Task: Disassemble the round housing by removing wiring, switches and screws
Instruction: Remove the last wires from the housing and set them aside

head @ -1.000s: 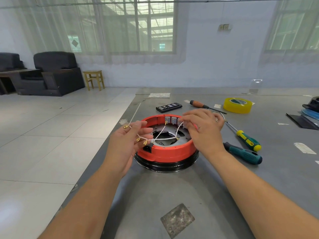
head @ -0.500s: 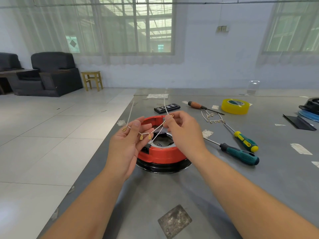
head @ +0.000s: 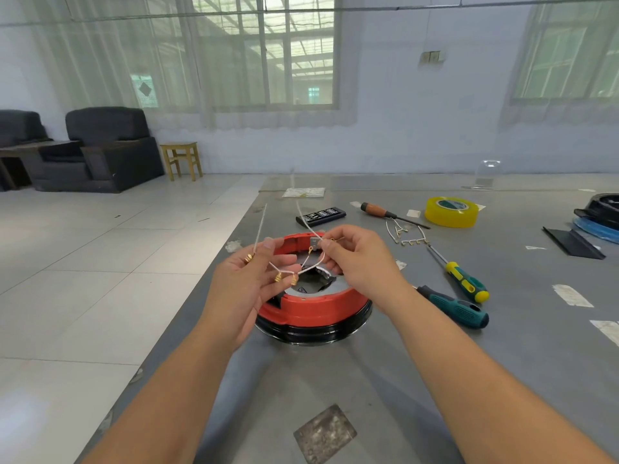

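Head cam: both hands are pinching white wires (head: pixel 310 262) w/ brass terminals, left hand (head: pixel 243 286) & right hand (head: pixel 360 259) now lifted together above the round housing (head: pixel 315 308) on desk. Right hand has come off the rim since 1 s ago; wiring is looking freed, switches/screws prob. next.

Glossy red plastic housing (head: pixel 315 309) on a shiny black base; matt grey tabletop (head: pixel 502 356); brass-coloured metal terminals (head: pixel 278 278) on white wires.
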`<action>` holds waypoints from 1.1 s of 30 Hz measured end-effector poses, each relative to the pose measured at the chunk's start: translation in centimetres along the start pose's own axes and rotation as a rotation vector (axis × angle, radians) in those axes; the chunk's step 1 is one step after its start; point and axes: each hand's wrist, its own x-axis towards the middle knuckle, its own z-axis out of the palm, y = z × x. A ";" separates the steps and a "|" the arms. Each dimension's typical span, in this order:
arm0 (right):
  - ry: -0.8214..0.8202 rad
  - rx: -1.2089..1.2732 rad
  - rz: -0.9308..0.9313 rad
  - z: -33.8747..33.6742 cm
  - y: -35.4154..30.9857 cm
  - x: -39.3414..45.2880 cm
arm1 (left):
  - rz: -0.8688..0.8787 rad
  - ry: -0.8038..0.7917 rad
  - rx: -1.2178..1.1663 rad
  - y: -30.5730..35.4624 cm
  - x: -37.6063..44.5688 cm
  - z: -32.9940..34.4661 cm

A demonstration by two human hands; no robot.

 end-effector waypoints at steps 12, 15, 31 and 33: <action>0.199 0.197 0.091 -3.5 0.2 -0.3 | -0.218 -0.213 0.145 -0.1 -0.8 4.5; 0.239 0.185 0.103 -4.3 0.5 -0.3 | -0.276 -0.297 0.237 -0.4 -0.9 5.3; 0.145 0.046 0.210 -10.2 2.7 -1.5 | 0.065 -0.152 0.579 -4.2 2.6 13.7; 0.175 0.105 0.270 -11.9 3.1 -1.0 | 0.054 -0.156 0.573 -5.1 2.5 15.1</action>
